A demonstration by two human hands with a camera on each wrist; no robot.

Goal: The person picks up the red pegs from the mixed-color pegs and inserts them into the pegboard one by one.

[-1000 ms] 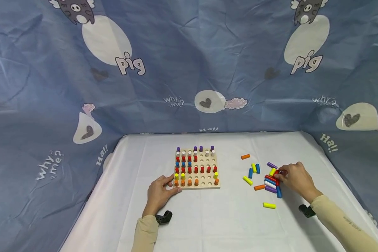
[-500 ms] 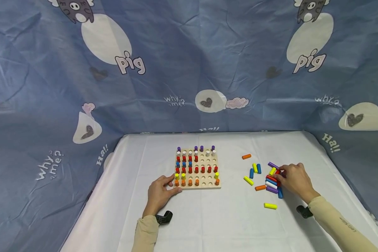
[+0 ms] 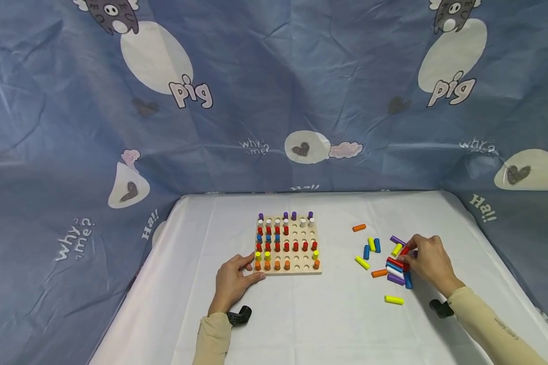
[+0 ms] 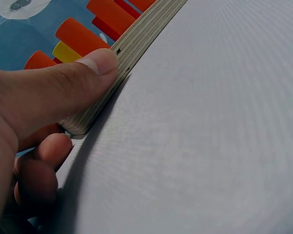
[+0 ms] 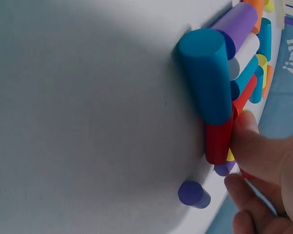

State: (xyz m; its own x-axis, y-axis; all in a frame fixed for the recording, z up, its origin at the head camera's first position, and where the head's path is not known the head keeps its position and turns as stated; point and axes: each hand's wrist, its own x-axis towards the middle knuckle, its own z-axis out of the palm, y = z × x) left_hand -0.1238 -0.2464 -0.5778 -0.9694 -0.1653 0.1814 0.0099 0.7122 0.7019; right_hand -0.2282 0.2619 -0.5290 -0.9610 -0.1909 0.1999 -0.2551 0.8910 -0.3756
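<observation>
My left hand grips the near-left corner of a wooden pegboard. In the left wrist view its thumb presses the layered board edge, with the other fingers curled at the side. Rows of orange, yellow, red, blue, white and purple pegs stand upright in the board; some holes are bare. Over at the right, my right hand pinches a red peg at the loose pile. The right wrist view shows only a sliver of that peg between thumb and fingers. A blue peg and a red one lie beside the thumb.
Between board and pile lie scattered pegs, including an orange peg and a yellow peg. Another yellow peg lies nearer. A purple peg sits apart in the right wrist view. Patterned blue cloth hangs around the white table.
The red peg at my right fingertips has come up slightly out of the pile. My left hand keeps its hold on the pegboard. The whole head view has shifted a little.
</observation>
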